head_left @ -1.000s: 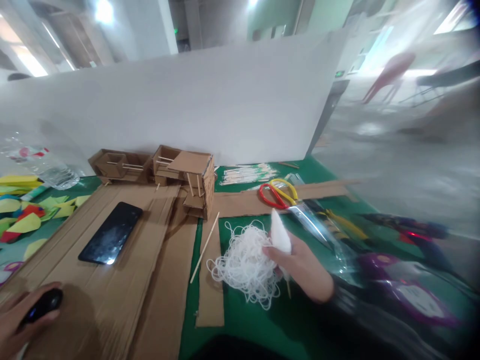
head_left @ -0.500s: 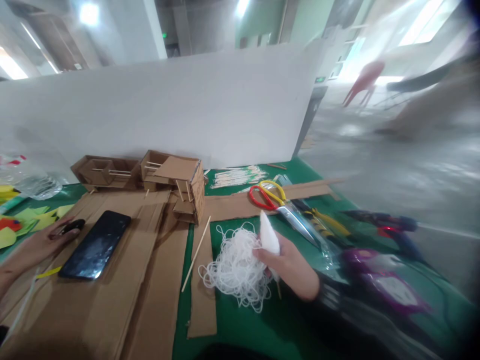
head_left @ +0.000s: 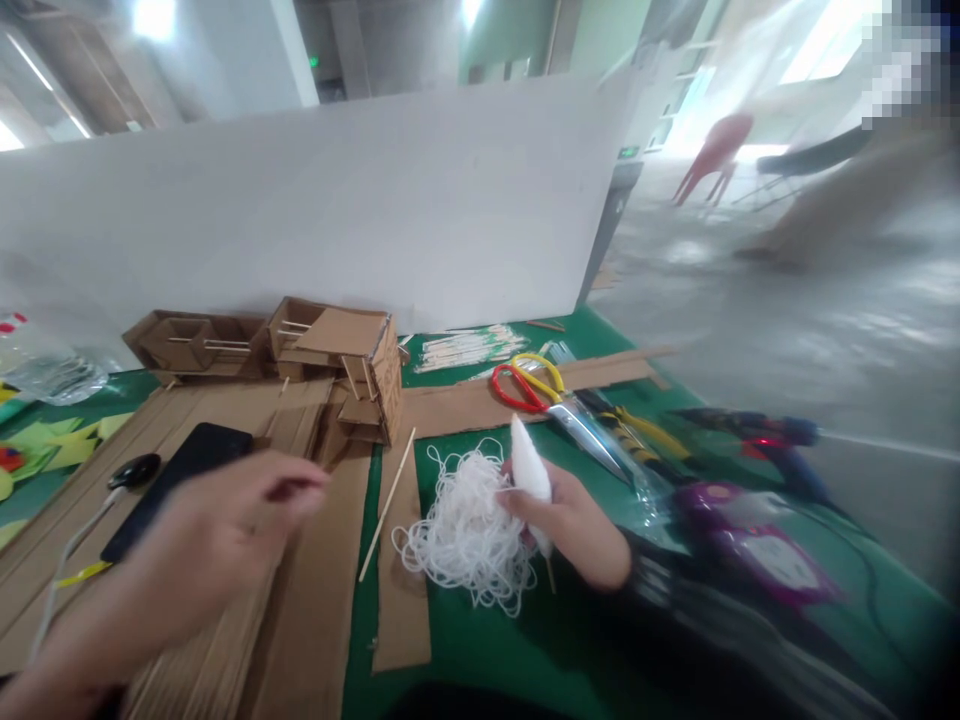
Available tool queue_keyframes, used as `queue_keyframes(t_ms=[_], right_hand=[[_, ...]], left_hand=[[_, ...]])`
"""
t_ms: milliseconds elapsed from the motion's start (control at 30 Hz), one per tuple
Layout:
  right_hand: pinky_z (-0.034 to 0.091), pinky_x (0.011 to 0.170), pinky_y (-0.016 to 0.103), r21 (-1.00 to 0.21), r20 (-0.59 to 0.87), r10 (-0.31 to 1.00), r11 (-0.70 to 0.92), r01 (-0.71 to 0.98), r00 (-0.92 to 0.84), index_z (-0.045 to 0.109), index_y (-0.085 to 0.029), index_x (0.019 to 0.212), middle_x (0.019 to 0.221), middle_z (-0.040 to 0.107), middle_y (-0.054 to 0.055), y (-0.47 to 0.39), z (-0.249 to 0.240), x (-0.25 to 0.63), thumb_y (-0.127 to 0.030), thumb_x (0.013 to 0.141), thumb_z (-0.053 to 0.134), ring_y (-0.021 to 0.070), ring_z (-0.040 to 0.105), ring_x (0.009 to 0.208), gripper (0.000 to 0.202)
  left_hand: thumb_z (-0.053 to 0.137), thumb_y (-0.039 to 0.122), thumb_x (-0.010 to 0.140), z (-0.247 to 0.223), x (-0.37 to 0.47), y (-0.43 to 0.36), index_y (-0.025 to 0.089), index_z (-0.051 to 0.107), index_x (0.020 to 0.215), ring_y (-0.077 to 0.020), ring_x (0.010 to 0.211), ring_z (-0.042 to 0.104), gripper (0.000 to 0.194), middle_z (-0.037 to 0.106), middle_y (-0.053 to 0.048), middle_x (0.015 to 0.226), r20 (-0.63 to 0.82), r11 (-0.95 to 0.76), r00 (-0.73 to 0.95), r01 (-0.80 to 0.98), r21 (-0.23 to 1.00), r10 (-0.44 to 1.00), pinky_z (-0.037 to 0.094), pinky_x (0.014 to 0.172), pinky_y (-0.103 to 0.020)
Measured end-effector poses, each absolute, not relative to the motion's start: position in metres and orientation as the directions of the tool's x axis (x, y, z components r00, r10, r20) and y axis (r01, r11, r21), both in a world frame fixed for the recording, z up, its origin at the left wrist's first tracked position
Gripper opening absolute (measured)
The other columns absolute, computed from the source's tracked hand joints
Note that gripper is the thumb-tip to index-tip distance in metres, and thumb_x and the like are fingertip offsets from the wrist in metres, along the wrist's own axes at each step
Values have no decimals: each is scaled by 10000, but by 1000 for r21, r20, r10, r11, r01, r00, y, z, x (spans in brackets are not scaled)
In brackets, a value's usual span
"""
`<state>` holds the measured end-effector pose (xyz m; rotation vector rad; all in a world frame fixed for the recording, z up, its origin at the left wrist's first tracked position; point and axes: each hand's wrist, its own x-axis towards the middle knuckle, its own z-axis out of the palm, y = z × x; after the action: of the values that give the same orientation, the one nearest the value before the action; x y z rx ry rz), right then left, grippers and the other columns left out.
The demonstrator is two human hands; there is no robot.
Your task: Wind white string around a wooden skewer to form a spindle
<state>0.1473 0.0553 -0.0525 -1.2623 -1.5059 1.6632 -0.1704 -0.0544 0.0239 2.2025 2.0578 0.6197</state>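
Green tabletop (head_left: 480, 650), cardboard model (head_left: 345, 335) looking built, cord (head_left: 472, 530) heaped loose, right hand (head_left: 577, 520) clamping white piece (head_left: 531, 465), left hand (head_left: 225, 530) apart, grip unclear.

Bare green tabletop (head_left: 472, 650), tangled white cord pile (head_left: 469, 530) as reference. Left of pile: short brown cardboard strip (head_left: 403, 630), then broad flat brown cardboard sheets (head_left: 300, 640). Beyond: long brown cardboard strip (head_left: 450, 405), thin pale wooden sticks (head_left: 469, 348). Beyond-right: red-and-yellow-handled metal scissors (head_left: 581, 430), yellow-and-black pliers (head_left: 649, 430). Well right: blue-and-black gun-shaped tool (head_left: 780, 430), purple-and-clear package (head_left: 780, 555), both blurred. Far left: clear plastic bottle (head_left: 60, 375), yellow-green paper pieces (head_left: 56, 445).
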Motion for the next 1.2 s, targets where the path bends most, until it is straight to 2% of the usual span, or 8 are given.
queue_keyframes(t_ms=[100,167,300,533,667,800,967,1200], right_hand=[[461,448,251,-961,-274,871,-231,154,-407,517,-181,897,639,515,-53,54,-50,147,-365,671,691,111,504,501,339],[452,446,242,-964,-264,868,-232,127,-420,524,-182,878,627,513,-58,54,-48,148,-347,664,690,105,495,493,317],[435,440,226,-971,-237,873,-211,108,-426,534,-179,864,615,514,-58,55,-47,150,-324,678,685,93,478,482,280],[423,403,202,-968,-247,848,-195,156,-469,531,-172,908,646,507,-55,55,-52,149,-336,714,674,75,469,462,291],[386,362,176,-971,-227,847,-156,184,-481,537,-176,876,626,499,-63,54,-53,148,-294,711,662,60,445,429,238],[367,350,175,-964,-257,871,-198,179,-419,534,-188,863,564,479,-85,54,-53,149,-250,687,620,57,426,382,205],[371,342,189,-950,-311,887,-274,151,-342,535,-193,865,563,481,-82,56,-51,149,-296,655,644,67,424,384,258],[384,334,195,-949,-313,898,-283,139,-308,540,-197,841,565,499,-80,57,-50,147,-292,645,630,71,430,379,235]], left_hand=[[501,325,927,-1,-82,-27,267,627,1055,-181,929,659,189,714,1,1031,175,-389,348,846,366,921,496,804,-276],[508,376,923,-16,-52,-8,254,611,1069,-196,929,653,216,705,-18,1040,209,-459,409,784,418,888,490,804,-303],[584,414,868,-34,-36,13,238,590,1062,-196,837,640,261,681,-19,990,201,-361,300,775,519,933,481,718,-304],[589,273,863,-45,-37,17,213,593,843,-143,716,593,63,638,21,792,175,-324,282,673,665,943,436,624,-238],[598,259,854,-49,-37,16,206,585,800,-153,728,583,77,621,11,777,207,-352,287,689,634,935,428,647,-260],[606,221,820,-49,-39,12,201,578,794,-186,853,584,44,605,-31,878,320,-450,319,699,556,892,448,733,-301],[580,118,776,-46,-40,5,203,536,786,-191,912,577,96,649,-39,973,421,-629,469,615,476,777,449,818,-322],[592,161,787,-44,-33,-4,214,531,783,-162,799,586,81,659,8,779,296,-575,516,546,609,804,460,745,-275]])
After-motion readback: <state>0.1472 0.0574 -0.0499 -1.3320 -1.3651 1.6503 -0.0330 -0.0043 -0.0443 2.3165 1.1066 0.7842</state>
